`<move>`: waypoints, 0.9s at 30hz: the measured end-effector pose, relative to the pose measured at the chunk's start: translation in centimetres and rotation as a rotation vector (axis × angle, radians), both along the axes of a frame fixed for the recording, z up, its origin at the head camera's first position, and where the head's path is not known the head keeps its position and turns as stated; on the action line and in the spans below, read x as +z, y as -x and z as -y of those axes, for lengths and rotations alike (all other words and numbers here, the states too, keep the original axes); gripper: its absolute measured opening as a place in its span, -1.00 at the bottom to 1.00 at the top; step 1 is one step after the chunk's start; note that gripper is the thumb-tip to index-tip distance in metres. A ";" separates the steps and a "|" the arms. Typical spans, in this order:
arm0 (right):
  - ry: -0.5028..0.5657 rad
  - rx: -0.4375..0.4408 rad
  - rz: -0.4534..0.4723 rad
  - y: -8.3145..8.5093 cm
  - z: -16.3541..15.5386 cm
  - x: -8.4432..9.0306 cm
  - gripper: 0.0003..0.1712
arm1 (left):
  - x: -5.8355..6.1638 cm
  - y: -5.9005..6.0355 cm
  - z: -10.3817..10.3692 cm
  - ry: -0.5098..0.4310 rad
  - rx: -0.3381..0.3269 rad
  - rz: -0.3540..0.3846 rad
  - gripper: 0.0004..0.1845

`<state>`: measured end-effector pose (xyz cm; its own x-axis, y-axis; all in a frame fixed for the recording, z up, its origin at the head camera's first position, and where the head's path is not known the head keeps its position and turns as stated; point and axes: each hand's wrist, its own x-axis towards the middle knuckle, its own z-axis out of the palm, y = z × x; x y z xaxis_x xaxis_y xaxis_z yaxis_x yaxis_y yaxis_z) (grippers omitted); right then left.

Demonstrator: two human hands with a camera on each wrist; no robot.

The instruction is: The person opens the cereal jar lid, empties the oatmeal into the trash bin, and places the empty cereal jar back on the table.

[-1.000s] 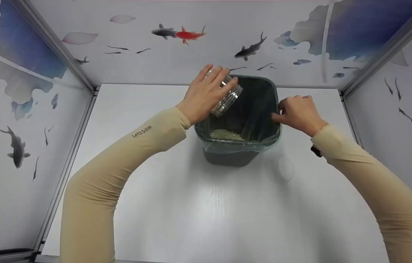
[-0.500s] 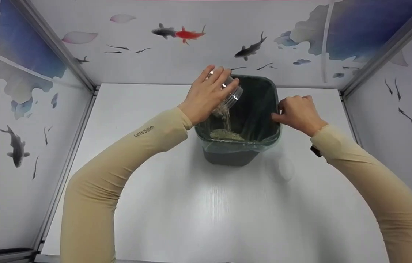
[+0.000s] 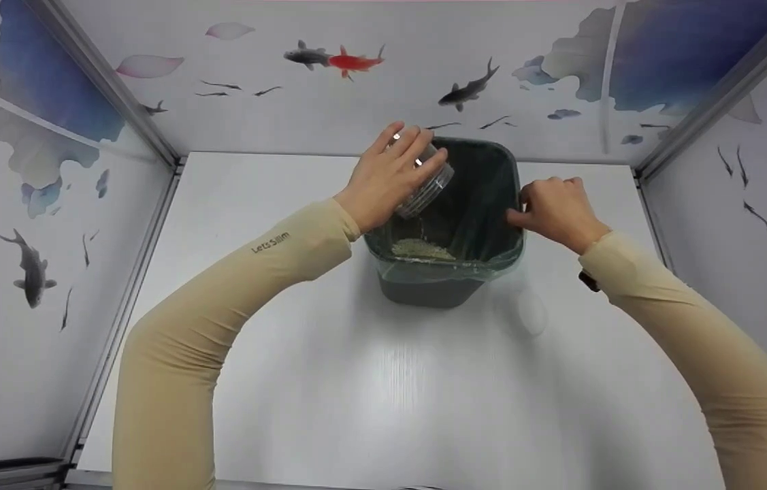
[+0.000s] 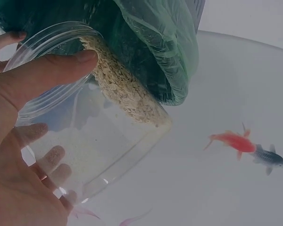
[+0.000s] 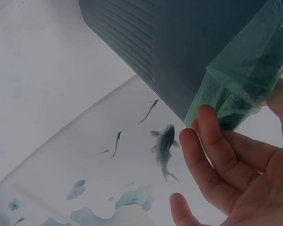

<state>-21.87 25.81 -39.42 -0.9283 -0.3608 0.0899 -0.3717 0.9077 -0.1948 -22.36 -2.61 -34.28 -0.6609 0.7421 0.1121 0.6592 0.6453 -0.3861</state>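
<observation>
Over the left part of a dark grey bin (image 3: 429, 294), my left hand (image 3: 390, 173) grips a clear plastic jar (image 3: 429, 194), tilted with its mouth toward the bin. Pale oat-like flakes (image 4: 125, 87) lie along the jar's lower side, up to its mouth, in the left wrist view. A thin green bag (image 3: 444, 272) lines the bin and folds over its rim. At the bottom inside is a heap of similar flakes (image 3: 422, 250). My right hand (image 3: 557, 212) holds the bin's right rim through the liner, thumb inside, fingers outside (image 5: 221, 155).
A clear round lid (image 3: 531, 314) lies on the white table (image 3: 329, 381), right of the bin's front. Panels printed with fish (image 3: 465, 92) enclose the table at the back and both sides, with the back panel close behind the bin.
Half a second ago a thick stream of flakes fell from the jar; now only a thin trickle shows below its mouth. My left hand has shifted slightly right; my right hand stays put.
</observation>
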 end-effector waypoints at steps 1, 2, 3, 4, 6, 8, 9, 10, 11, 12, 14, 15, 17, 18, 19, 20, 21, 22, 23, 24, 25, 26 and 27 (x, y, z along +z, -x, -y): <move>0.000 0.002 -0.002 0.0 0.0 0.0 -0.69 | 0.0 0.0 0.0 0.003 -0.001 -0.003 -0.10; 0.000 0.004 -0.004 0.0 0.0 0.0 -0.69 | -0.1 0.0 -0.1 0.007 -0.002 -0.005 -0.10; 0.001 0.007 -0.006 0.0 0.0 0.0 -0.69 | -0.1 -0.1 -0.1 0.011 -0.002 -0.005 -0.10; 0.001 0.010 -0.009 0.0 0.0 0.0 -0.69 | -0.1 -0.1 -0.1 0.014 -0.002 -0.005 -0.10; 0.003 0.014 -0.016 0.0 0.0 0.0 -0.69 | -0.2 -0.1 -0.1 0.025 0.000 -0.002 -0.09; 0.004 0.017 -0.024 -0.1 0.0 0.0 -0.69 | -0.3 -0.1 -0.2 0.035 0.001 0.003 -0.10; 0.006 0.017 -0.028 -0.1 0.0 0.0 -0.69 | -0.4 -0.2 -0.2 0.039 0.002 0.006 -0.11; 0.007 0.016 -0.030 -0.1 0.0 0.0 -0.69 | -0.4 -0.2 -0.2 0.042 0.002 0.010 -0.13; 0.009 0.014 -0.030 -0.2 0.0 -0.1 -0.69 | -0.5 -0.2 -0.2 0.043 0.001 0.012 -0.14; 0.010 0.012 -0.028 -0.2 0.0 -0.1 -0.69 | -0.6 -0.2 -0.3 0.044 0.000 0.013 -0.17; 0.014 0.010 -0.025 -0.2 0.0 -0.1 -0.69 | -0.7 -0.3 -0.2 0.043 -0.001 0.018 -0.20; 0.016 0.010 -0.025 -0.2 0.0 -0.2 -0.69 | -0.7 -0.3 -0.2 0.042 -0.001 0.019 -0.22; 0.017 0.012 -0.028 -0.2 0.0 -0.2 -0.69 | -0.8 -0.3 -0.2 0.041 -0.003 0.017 -0.26; 0.016 0.015 -0.032 -0.2 0.0 -0.2 -0.69 | -0.8 -0.3 -0.1 0.041 -0.003 0.017 -0.28; 0.015 0.016 -0.036 -0.2 0.0 -0.3 -0.69 | -0.9 -0.3 -0.1 0.038 -0.004 0.018 -0.27; 0.015 0.018 -0.037 -0.2 0.0 -0.3 -0.69 | -0.9 -0.3 -0.1 0.036 -0.004 0.019 -0.25; 0.014 0.017 -0.037 -0.2 0.0 -0.3 -0.69 | -0.9 -0.3 -0.1 0.037 -0.004 0.017 -0.25; 0.013 0.015 -0.034 -0.2 0.0 -0.3 -0.68 | -0.9 -0.3 0.0 0.035 -0.005 0.014 -0.22; 0.013 0.013 -0.030 -0.2 0.0 -0.2 -0.68 | -0.9 -0.3 0.0 0.037 -0.004 0.013 -0.19; 0.013 0.010 -0.025 -0.2 0.0 -0.2 -0.68 | -0.8 -0.3 0.0 0.038 -0.003 0.012 -0.15; 0.014 0.007 -0.018 -0.2 0.0 -0.2 -0.67 | -0.8 -0.3 0.1 0.038 -0.003 0.008 -0.12; 0.014 0.004 -0.012 -0.1 0.1 -0.2 -0.67 | -0.8 -0.3 0.1 0.040 -0.003 0.004 -0.11; 0.015 0.001 -0.007 -0.1 0.1 -0.2 -0.67 | -0.8 -0.3 0.1 0.039 -0.004 -0.002 -0.11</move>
